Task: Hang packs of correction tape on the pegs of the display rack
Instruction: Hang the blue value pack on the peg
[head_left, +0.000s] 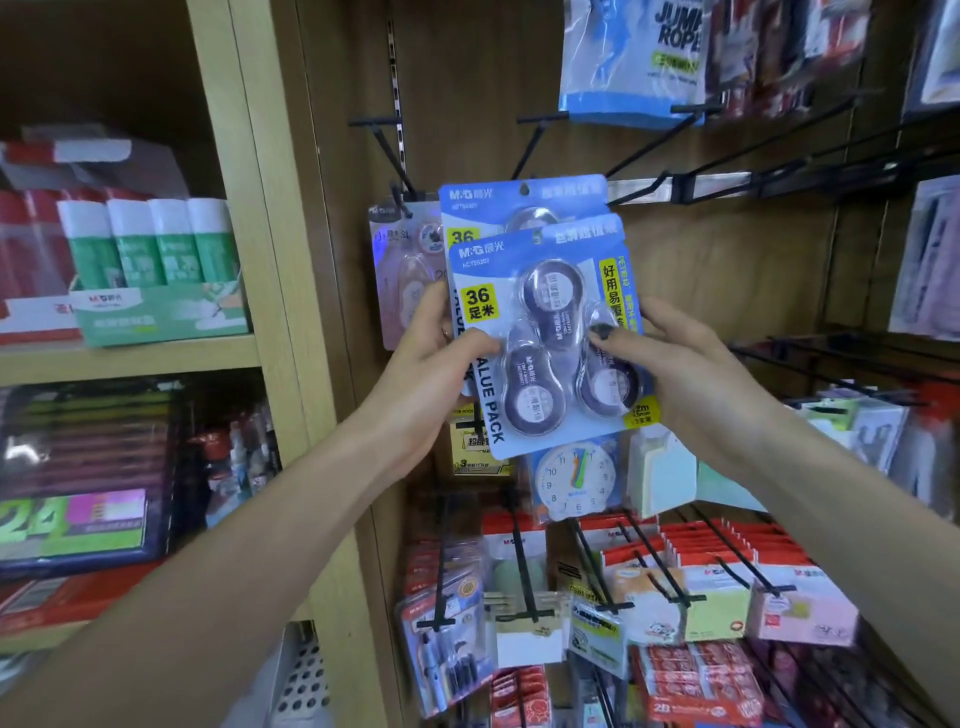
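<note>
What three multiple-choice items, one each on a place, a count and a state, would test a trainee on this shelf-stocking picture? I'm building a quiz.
1. Where does the pink pack hang?
A. To the left of the blue packs
B. Below the toy clock
C. On the wooden shelf

2. How many tape dispensers show in the front blue pack?
A. One
B. Three
C. Five

3. How is the front blue pack held?
A. By one hand
B. By both hands
C. It hangs untouched

Key: 1 A, it hangs on a peg beside them; 2 B, three sit in the blister; 3 B, the left hand and right hand grip its sides.
</note>
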